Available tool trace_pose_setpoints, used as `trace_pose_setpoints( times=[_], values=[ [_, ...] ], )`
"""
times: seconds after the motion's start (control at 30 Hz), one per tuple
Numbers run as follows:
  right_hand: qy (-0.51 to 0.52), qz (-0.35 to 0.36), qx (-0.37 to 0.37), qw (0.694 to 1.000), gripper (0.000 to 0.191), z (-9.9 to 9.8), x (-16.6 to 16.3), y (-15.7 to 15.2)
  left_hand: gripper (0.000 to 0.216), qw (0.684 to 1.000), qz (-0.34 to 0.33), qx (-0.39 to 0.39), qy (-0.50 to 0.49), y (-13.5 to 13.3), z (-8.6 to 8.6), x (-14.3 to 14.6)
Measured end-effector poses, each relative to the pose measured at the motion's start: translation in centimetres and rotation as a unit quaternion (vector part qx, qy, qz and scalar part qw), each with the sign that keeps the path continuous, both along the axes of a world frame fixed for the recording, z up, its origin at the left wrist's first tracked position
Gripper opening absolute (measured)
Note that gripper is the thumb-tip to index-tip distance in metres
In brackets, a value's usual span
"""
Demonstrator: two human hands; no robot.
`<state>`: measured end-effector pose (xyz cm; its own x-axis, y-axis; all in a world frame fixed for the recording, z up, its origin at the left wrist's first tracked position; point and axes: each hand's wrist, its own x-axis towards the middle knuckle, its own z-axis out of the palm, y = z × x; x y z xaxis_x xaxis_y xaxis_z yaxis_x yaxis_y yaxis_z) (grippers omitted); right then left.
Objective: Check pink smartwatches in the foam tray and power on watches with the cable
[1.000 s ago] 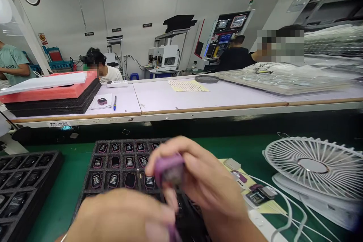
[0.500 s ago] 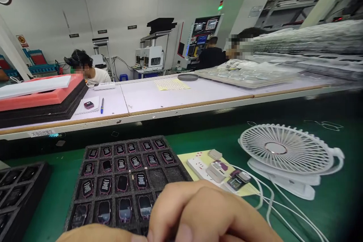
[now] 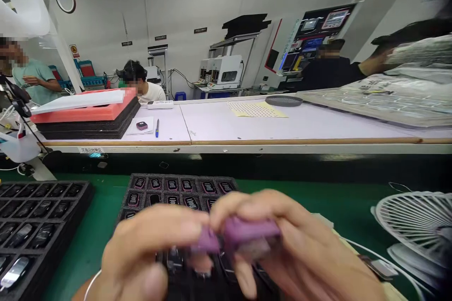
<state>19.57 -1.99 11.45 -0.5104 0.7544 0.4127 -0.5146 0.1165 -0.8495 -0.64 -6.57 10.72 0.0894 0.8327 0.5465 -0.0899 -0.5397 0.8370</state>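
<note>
My right hand (image 3: 282, 230) is closed around a purple-cased watch (image 3: 252, 233), holding it above the black foam tray. Beside it, my left hand (image 3: 151, 240) pinches a second small purple piece (image 3: 208, 241), which looks like another watch case; motion blur hides its details. The two purple pieces are close together, and I cannot tell whether they touch. Below and behind my hands lies the foam tray (image 3: 127, 204), its compartments holding several purple-rimmed watches (image 3: 172, 185), many with white text on their screens. My hands hide much of the tray's near part.
Another foam tray (image 3: 88, 193) with dark watches lies left on the green bench (image 3: 102, 207). A white fan (image 3: 416, 225) and white cables stand right. Across the back runs a white shelf (image 3: 212, 127) bearing stacked foam (image 3: 84, 113) and a pen (image 3: 157, 128). Several people work beyond.
The view has swung, so the scene sits further right. My hands have come up higher into view and moved slightly apart, and the purple pieces in them now show.
</note>
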Motion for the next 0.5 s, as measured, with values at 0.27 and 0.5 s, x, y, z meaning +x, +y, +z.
trace_pose_setpoints(
  times=[0.27, 0.5],
  values=[
    [0.031, -0.044, -0.118, 0.992, 0.022, -1.9, -3.4, 8.7, 0.036, 0.976, -0.026, -0.135, -0.170, 9.6, -1.0, 0.3],
    [0.026, -0.039, -0.144, 0.988, 0.026, -4.6, -3.9, 11.9, 0.048, 0.965, -0.010, -0.200, -0.168, 13.4, -3.2, -0.6]
  ],
)
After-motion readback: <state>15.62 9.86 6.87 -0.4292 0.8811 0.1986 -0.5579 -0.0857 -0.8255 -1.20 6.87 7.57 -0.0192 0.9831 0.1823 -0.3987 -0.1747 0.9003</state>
